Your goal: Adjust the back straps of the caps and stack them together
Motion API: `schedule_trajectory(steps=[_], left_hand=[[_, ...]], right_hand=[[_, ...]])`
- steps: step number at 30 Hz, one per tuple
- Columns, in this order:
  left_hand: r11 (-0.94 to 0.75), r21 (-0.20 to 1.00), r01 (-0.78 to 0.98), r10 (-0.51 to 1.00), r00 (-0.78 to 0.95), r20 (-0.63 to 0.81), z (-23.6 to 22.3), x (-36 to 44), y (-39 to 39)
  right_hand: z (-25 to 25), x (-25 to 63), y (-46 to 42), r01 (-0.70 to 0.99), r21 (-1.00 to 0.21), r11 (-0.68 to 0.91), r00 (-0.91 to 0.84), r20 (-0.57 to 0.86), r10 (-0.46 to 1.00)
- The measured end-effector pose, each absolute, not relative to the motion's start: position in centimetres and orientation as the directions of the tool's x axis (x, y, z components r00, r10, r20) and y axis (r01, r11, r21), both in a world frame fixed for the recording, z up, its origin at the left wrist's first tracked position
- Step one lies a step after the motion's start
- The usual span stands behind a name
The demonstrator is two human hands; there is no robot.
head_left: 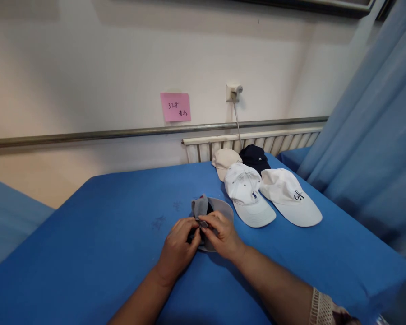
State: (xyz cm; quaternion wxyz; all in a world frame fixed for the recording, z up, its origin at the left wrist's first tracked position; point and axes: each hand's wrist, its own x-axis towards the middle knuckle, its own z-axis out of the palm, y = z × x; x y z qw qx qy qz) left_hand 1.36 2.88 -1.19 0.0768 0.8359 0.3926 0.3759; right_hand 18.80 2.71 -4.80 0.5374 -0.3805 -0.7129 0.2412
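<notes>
Gray cap (225,208) sits on the blue-covered tabletop (122,225), left of the white caps; the left hand (180,243) and right hand (223,234) each pinch its strap (203,223), thumbs and fingertips closed on it, the two grips nearly meeting.

Single head-worn view, forward and down over both hands (201,239), fairly close.

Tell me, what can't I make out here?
Grey fabric cap: head view, partly hidden by left hand and right hand.
Dark straight-edged frame: head view, contents cut off by top edge.
Navy fabric cap: head view, logo too small.
Pink square paper note: head view, lower handwriting too small.
</notes>
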Motion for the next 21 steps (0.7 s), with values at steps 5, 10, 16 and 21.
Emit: schedule_trajectory(steps=[5,10,16,21], left_hand=[[-0.695,0.395,0.600,0.694,0.418,0.586,-1.2,1.5,3.0],[-0.694,0.380,0.612,0.689,0.409,0.598,-1.2,1.5,3.1],[-0.726,0.334,0.601,0.645,0.428,0.633,-1.2,1.6,3.0],[-0.743,0.355,0.567,0.642,0.455,0.617,-1.5,1.7,2.9]], right_hand=[[-5.4,18.6,2.9,0.182,-0.827,0.531,-0.082,0.526,0.847],[-5.4,18.3,2.7,0.129,-0.839,0.529,-0.102,0.519,0.849],[-4.3,19.0,2.3,0.285,-0.713,0.640,-0.094,0.644,0.759],[-3.7,19.4,2.3,0.299,-0.703,0.645,-0.202,0.614,0.763]])
